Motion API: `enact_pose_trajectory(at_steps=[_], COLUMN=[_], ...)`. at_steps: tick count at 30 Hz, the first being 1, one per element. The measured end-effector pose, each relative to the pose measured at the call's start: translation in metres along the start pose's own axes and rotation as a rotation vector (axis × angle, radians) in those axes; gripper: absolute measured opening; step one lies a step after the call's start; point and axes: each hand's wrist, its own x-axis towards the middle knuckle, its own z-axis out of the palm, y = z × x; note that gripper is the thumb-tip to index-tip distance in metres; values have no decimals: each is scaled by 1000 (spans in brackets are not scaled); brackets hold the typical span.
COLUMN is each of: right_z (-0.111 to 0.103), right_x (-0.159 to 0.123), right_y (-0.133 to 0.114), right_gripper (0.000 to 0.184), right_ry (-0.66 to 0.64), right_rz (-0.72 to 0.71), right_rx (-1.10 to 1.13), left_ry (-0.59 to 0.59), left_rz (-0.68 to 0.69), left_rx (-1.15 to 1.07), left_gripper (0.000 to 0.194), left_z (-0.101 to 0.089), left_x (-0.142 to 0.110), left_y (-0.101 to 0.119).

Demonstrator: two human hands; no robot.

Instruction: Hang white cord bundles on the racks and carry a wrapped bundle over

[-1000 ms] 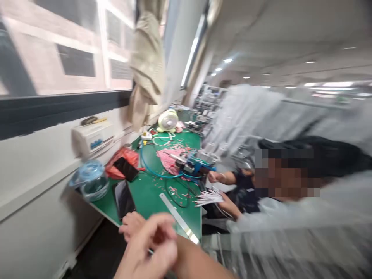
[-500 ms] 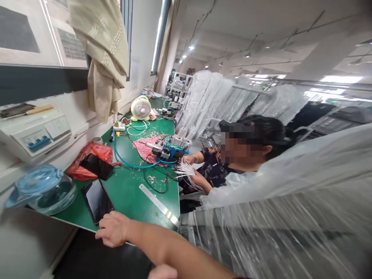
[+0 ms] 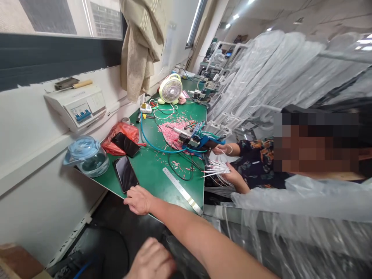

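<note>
right hand (image 3: 138,200) at the near edge of the green desk (image 3: 154,182), still by the lower corner of the near smartphone (image 3: 126,174), much as 1 frame back. fingers bent down over the edge; cannot tell whether the grip is closed on anything or just resting. near smartphone lies flat, screen up, between the water pitcher (image 3: 93,162) and the steel ruler (image 3: 181,189).

left hand (image 3: 153,260) blurred, low in view, well apart from the desk. only its fingertips showed 1 frame back; now knuckles and back of hand too. fingers look loosely curled, cannot tell if together or on something. in the oldest frame it overlapped the right arm.

2nd smartphone (image 3: 125,144) unchanged, partly on the red plastic bag (image 3: 134,132). desk fan (image 3: 171,90) and blue-bodied machine (image 3: 200,139) further back, pink scraps (image 3: 167,133) around the machine.

view has shifted: more floor (image 3: 116,228), a brown box (image 3: 20,261) now at lower left. co-worker (image 3: 255,162) still holding the white strand bundle (image 3: 216,167).
</note>
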Motion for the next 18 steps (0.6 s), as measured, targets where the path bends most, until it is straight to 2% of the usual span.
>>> enact_pose_trajectory(at_steps=[3, 6, 8, 10, 12, 14, 16, 18], right_z=[-2, -4, -4, -7, -10, -14, -16, -17], right_x=[0, 0, -1, -1, -1, 0, 1, 3], right_y=[0, -2, -3, -5, -6, -6, -4, -1], right_gripper=[24, 24, 24, 23, 22, 23, 24, 26], right_ry=[-26, -36, -26, -19, -33, -64, -93, -103], right_rz=[1, -4, 4, 6, -3, -6, -1, 1], right_rx=[19, 32, 21, 7, 2, -2, -10, -20], left_ry=[138, 230, 236, 187, 136, 125, 144, 125], left_rz=[-162, -390, -566, -699, -764, -810, -917, -1078], left_rx=[276, 519, 650, 721, 749, 767, 818, 882], left_gripper=[8, 8, 23, 42, 53, 56, 57, 58], left_z=[-22, -64, -91, -110, -119, -120, -115, -110], left_x=[-19, -35, -41, -41, -34, -23, -12, -5], left_y=[-32, -73, -104, -138, -169, -195, -213, -221])
